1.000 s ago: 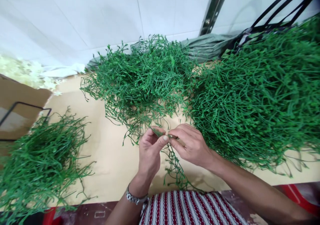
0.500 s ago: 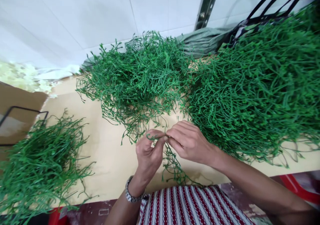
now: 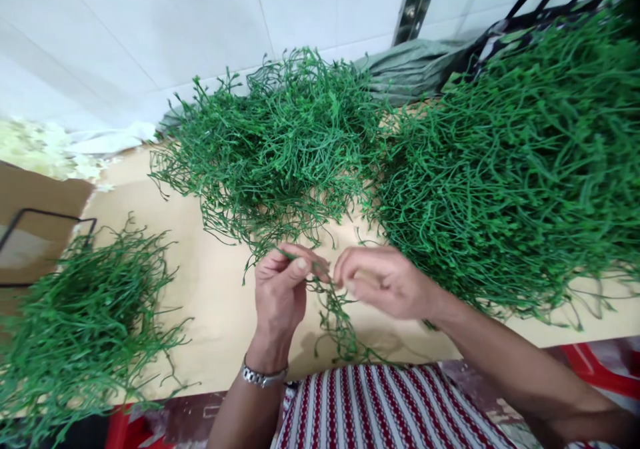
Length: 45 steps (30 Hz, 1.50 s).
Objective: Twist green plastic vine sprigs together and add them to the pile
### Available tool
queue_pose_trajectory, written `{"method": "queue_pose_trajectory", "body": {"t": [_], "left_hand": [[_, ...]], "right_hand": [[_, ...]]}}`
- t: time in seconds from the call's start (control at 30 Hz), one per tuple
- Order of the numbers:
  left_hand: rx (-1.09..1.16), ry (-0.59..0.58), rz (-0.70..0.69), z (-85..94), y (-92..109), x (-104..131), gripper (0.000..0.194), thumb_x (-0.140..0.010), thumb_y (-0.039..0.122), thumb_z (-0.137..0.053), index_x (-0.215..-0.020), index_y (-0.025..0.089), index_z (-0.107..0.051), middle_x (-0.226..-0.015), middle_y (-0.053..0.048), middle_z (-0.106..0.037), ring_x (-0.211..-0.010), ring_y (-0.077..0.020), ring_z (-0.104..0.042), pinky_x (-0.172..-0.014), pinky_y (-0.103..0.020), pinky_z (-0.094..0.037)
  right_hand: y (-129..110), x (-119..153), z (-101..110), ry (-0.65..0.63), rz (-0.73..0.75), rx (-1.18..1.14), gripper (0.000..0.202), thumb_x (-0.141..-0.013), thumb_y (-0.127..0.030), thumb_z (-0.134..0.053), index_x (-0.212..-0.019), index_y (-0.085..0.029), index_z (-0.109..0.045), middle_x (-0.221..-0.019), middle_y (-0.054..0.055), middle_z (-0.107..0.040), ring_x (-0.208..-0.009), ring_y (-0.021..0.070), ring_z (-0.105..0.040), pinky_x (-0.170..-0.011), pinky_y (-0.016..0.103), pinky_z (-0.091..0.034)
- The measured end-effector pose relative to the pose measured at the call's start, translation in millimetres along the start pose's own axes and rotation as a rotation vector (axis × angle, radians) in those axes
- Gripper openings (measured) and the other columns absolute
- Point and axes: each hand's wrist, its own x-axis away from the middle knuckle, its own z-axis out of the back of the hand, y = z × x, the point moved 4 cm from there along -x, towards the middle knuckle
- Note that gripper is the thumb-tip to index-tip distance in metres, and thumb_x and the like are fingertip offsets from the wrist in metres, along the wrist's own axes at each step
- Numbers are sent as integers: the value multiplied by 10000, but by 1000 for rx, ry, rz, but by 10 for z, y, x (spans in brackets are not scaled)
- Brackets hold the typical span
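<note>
My left hand [image 3: 283, 282] pinches a thin green artificial stem [image 3: 320, 279] between thumb and forefinger. From those fingers a small tangle of green sprigs [image 3: 340, 326] hangs toward the striped shirt at the table edge. Close by on the right, my right hand [image 3: 385, 281] has its fingers curled in toward the thumb, slightly smeared by motion. Whatever its fingertips hold is too small to make out. Beyond both hands lies a loose heap of green stems [image 3: 280, 149].
A larger heap of green stems [image 3: 520, 176] covers the right side of the table [image 3: 210, 316]. Another bunch [image 3: 95, 322] lies at the left, against a black wire frame [image 3: 55, 213] and cardboard box [image 3: 40, 202]. Pale flowers [image 3: 40, 149] sit behind. A tiled wall [image 3: 200, 22] closes the back.
My hands have drawn apart: the left has shifted a little leftward, while the right has come away from the pinch point. The dangling sprigs now show more between them.
</note>
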Motion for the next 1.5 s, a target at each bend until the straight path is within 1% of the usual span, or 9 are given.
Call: {"method": "queue_pose_trajectory", "body": {"t": [0.1,0.2,0.4,0.57,0.77,0.9,1.13,1.33,1.5], "left_hand": [[-62,-9,27,4,-8,-15,68,-641,176,-696,-610,137,-651,-545,-13,-589,-503,-128,-547,-543,-268,-435],[-131,16,-12,0,-44,-24,38,-618,146,-715,-605,145,-679,-623,-8,-570,-628,-118,-545,-628,-252,-438],[-163,116,-179,2,-125,-10,76,-593,124,-738,-605,189,-701,-666,14,-529,-658,-91,-503,-598,-208,-418],[-185,88,-165,21,-164,-17,90,-599,111,-730,-627,194,-709,-664,-2,-546,-698,-116,-498,-577,-212,-420],[-203,-5,-112,1,-130,-53,82,-578,134,-748,-626,194,-718,-704,-19,-551,-699,-125,-510,-505,-197,-414],[-261,-65,-100,6,-89,-88,76,-587,150,-751,-636,202,-724,-691,-20,-575,-745,-136,-519,-622,-237,-449],[-280,-97,-71,17,-36,-156,35,-605,150,-726,-612,176,-704,-661,-31,-604,-707,-147,-540,-631,-260,-437],[-107,-24,78,-2,-62,-223,134,-584,170,-719,-512,130,-613,-548,0,-552,-559,-88,-496,-551,-209,-401],[-31,7,151,29,-23,-294,220,-567,235,-730,-501,132,-548,-535,8,-548,-468,-98,-519,-486,-231,-406]], "right_hand": [[1,-64,144,104,9,158,70,-818,-149,-460,-757,-160,-492,-732,27,-545,-680,117,-502,-638,250,-396],[44,-118,108,104,-28,183,64,-800,-132,-471,-746,-166,-479,-810,35,-559,-753,126,-509,-692,262,-400],[350,-41,-213,189,-452,-439,109,-811,-255,-496,-759,-173,-447,-644,-28,-501,-585,85,-457,-554,213,-367],[414,6,-296,282,-541,-762,245,-736,-352,-629,-717,-169,-467,-619,-40,-469,-573,76,-418,-547,206,-329],[356,-15,-297,226,-635,-910,280,-686,-360,-687,-761,-154,-511,-789,13,-569,-593,70,-415,-544,204,-314],[307,-41,-246,126,-598,-860,206,-735,-311,-641,-824,-147,-554,-976,54,-573,-625,70,-411,-547,208,-311],[395,-64,-154,71,-543,-401,181,-788,-317,-565,-766,-138,-545,-573,-56,-377,-515,62,-317,-479,195,-246],[283,-90,-141,98,-280,-70,141,-846,-208,-455,-739,-154,-528,-666,-20,-453,-607,88,-413,-553,213,-320],[96,-89,-118,62,-71,-45,165,-849,-164,-434,-713,-158,-527,-694,0,-482,-658,104,-470,-616,236,-377]]}}
